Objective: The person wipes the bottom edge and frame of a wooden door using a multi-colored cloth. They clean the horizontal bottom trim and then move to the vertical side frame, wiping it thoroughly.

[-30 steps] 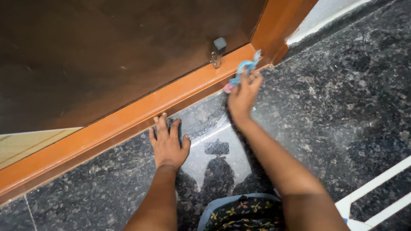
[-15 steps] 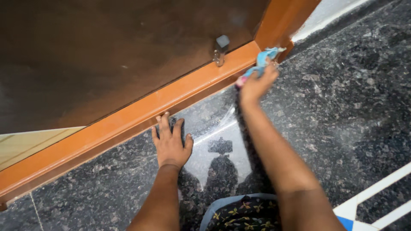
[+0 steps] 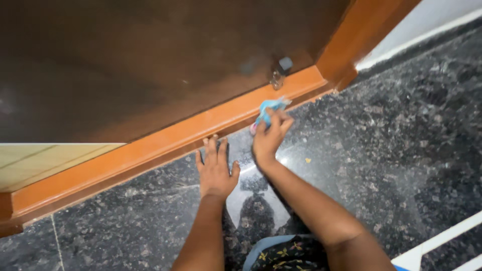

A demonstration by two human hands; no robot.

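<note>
My right hand (image 3: 267,137) grips a blue cloth (image 3: 267,109) with a bit of pink at its lower end, pressed against the face of the orange wooden threshold (image 3: 165,139). My left hand (image 3: 216,171) lies flat, fingers spread, on the dark speckled granite floor (image 3: 391,135), its fingertips touching the threshold's lower edge. The two hands are close together, the right one just above and to the right of the left.
A dark brown door (image 3: 140,60) stands above the threshold, with a small metal door stopper (image 3: 280,72) at its base. An orange door frame post (image 3: 361,40) rises at right beside a white wall skirting (image 3: 427,27). White floor stripes (image 3: 442,241) cross the lower right.
My right hand has drawn the cloth back left along the threshold, from the corner by the frame post to near my left hand. The left hand stays planted; the view shifted.
</note>
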